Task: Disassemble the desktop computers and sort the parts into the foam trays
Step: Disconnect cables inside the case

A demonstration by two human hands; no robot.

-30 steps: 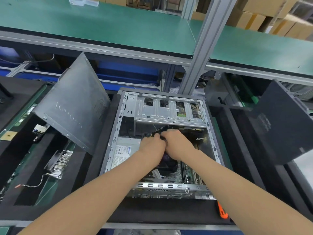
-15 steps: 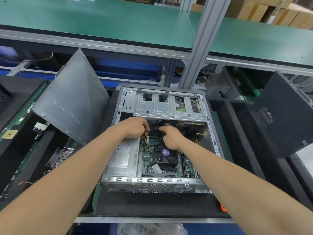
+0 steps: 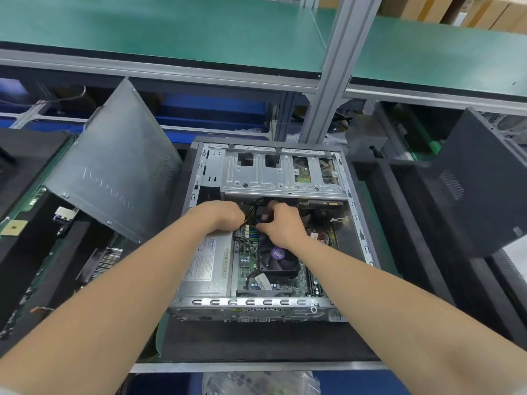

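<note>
A: Desktop computer (image 3: 282, 175) — where?

B: Flat on its side on the black pad (image 3: 256, 343), dead centre, open face up. Silver drive cage (image 3: 273, 181) at the far end, power supply (image 3: 209, 262) along the left wall, CPU fan (image 3: 278, 256) in the middle over the motherboard (image 3: 245, 263).

A: Left hand (image 3: 219, 216)?

B: Inside the case, over the power supply's far end. Knuckles bent, fingertips tucked out of sight against the yellow-and-black wires (image 3: 250, 208). Cannot tell whether grasping them or merely pressing.

A: Right hand (image 3: 281, 223)?

B: Just beside the left, beyond the fan. Thumb and fingers curled round a black cable (image 3: 261, 212) — pinching it close to the motherboard's far edge.

A: Around the case?

B: Grey side panel (image 3: 114, 178) leaning tilted at the left, lettering faint on it. Foam tray (image 3: 48, 269) further left, with a finned heatsink (image 3: 105, 263) lying in it. Another dark case (image 3: 479, 195) tilted at the right, above more black foam. Green shelf (image 3: 171, 29) across the top, aluminium post (image 3: 333, 72) rising behind the computer.
</note>
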